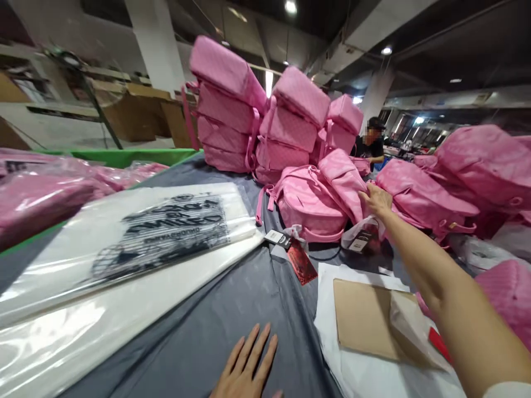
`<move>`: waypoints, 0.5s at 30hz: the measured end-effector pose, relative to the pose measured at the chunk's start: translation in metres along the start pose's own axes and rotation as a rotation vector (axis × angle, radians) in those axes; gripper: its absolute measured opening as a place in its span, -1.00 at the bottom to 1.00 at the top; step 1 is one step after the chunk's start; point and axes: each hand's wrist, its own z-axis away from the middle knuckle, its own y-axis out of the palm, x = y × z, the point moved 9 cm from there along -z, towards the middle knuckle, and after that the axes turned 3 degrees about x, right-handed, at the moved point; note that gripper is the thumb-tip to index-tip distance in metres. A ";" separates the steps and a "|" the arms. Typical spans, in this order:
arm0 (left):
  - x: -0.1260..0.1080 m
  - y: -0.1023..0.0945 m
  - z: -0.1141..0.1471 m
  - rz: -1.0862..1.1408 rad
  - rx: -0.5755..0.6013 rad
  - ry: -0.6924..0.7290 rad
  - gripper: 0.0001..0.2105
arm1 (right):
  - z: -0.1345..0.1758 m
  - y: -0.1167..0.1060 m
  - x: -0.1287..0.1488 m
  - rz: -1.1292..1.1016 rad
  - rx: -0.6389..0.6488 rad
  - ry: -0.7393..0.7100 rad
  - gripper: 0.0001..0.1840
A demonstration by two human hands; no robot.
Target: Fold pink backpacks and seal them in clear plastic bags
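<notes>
My left hand [248, 365] lies flat on the dark grey cloth [199, 337] at the bottom centre, fingers stretched and holding nothing. Reaching far forward, my right hand [378, 199] has its fingers closed at the edge of a pink bag [342, 179]; the fingertips are partly hidden. That bag leans over a pink backpack [309, 202] with straps lying to its left. Below it are a black-and-white hang tag [277, 238] and a red packet [301, 262]. Another tag [360, 241] hangs under my right hand.
Clear printed plastic bags [178, 226] cover the left of the table. Pink backpacks [226, 77] stand in tall stacks behind; more pink backpacks [427, 196] lie at right. Brown cardboard [365, 315] rests on white paper [327, 287] under my right arm. A person [369, 146] works farther back.
</notes>
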 end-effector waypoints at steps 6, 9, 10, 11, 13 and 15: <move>0.005 0.007 -0.019 0.205 0.231 -0.164 -0.40 | 0.069 -0.159 -0.026 -0.203 -0.088 0.004 -0.65; 0.009 0.006 -0.027 0.403 0.395 -0.259 -0.41 | 0.130 -0.236 -0.047 -0.322 -0.059 0.007 -0.58; 0.006 0.001 -0.032 0.487 0.403 -0.298 -0.41 | 0.154 -0.261 -0.056 -0.369 -0.063 0.017 -0.56; 0.002 -0.005 -0.037 0.601 0.391 -0.357 -0.41 | 0.180 -0.283 -0.067 -0.407 -0.075 0.031 -0.55; -0.020 -0.017 -0.047 0.997 0.340 -0.546 -0.39 | 0.232 -0.319 -0.091 -0.455 -0.125 0.046 -0.55; -0.064 -0.028 -0.054 1.517 0.304 -0.748 -0.31 | 0.282 -0.341 -0.113 -0.505 -0.218 0.014 -0.56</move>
